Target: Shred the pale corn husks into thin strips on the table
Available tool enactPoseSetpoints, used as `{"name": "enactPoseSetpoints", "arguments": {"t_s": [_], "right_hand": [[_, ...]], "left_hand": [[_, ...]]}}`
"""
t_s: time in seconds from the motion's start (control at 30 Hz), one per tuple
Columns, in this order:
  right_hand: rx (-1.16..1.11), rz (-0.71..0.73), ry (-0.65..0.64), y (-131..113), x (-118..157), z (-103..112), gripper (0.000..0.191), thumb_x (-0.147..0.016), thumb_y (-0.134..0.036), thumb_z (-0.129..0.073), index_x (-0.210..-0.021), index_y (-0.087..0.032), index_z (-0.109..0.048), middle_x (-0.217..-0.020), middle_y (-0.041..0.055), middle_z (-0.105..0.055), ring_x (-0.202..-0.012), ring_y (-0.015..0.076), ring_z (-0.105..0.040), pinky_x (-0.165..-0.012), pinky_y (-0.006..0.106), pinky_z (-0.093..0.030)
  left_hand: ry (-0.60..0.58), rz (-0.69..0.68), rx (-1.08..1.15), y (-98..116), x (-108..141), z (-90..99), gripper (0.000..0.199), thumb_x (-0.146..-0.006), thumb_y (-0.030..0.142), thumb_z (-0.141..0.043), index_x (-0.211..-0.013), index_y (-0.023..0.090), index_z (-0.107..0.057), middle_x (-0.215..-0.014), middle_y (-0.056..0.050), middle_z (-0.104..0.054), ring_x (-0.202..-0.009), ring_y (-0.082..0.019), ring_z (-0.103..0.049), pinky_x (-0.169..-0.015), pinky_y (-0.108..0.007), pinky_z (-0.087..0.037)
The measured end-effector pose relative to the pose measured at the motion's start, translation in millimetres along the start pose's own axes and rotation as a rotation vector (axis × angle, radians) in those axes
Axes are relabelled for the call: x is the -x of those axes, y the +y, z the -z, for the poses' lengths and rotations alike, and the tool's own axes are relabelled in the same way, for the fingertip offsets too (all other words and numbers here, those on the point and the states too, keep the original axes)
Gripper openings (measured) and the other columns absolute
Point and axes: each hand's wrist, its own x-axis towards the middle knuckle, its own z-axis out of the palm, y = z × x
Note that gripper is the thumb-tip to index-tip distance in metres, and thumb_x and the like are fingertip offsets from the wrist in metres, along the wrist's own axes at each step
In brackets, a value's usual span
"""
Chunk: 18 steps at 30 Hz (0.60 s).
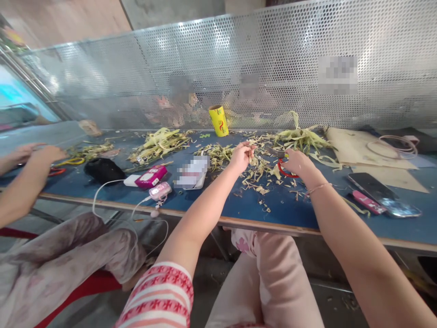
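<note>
The left hand [243, 154] pinches a pale plant piece [251, 156] over scraps [260, 176], probably light and brittle, best held by one end, while the right hand [299, 163] grips red-handled scissors [280, 166] beside it.

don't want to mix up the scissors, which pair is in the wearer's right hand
The red-handled scissors at the leaf scraps; the right hand grips them. The other red handle is at far left, by the co-worker's hand.
</note>
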Motion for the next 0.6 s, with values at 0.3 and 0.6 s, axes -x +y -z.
{"name": "enactPoseSetpoints", "arguments": {"t_s": [0.3,0.6], "right_hand": [[0.009,0.057,0.221,-2.0,3.8,-5.0,0.044,-0.088,-0.031,-0.051,-0.128,-0.012,-0.054,-0.129,0.0234,-0.047,-0.122,0.0389,-0.046,-0.094,0.050,-0.045],[-0.327,0.317,0.388,-6.0,-7.1,-7.4,0.038,-0.096,-0.029,-0.032,-0.112,-0.016,-0.064,-0.112,0.0140,-0.060,-0.113,0.0261,-0.052,-0.098,0.043,-0.043]], "left_hand": [[0.030,0.023,0.026,2.1,2.9,-2.7,0.018,-0.075,0.001,-0.042,-0.073,0.018,-0.048,-0.063,0.000,-0.061,-0.049,-0.007,-0.043,-0.053,-0.021,-0.034],[-0.027,-0.049,0.033,0.1,2.1,0.5,0.016,-0.079,0.003,-0.053,-0.075,0.017,-0.051,-0.064,0.003,-0.054,-0.060,-0.007,-0.056,-0.067,-0.022,-0.046]]}}
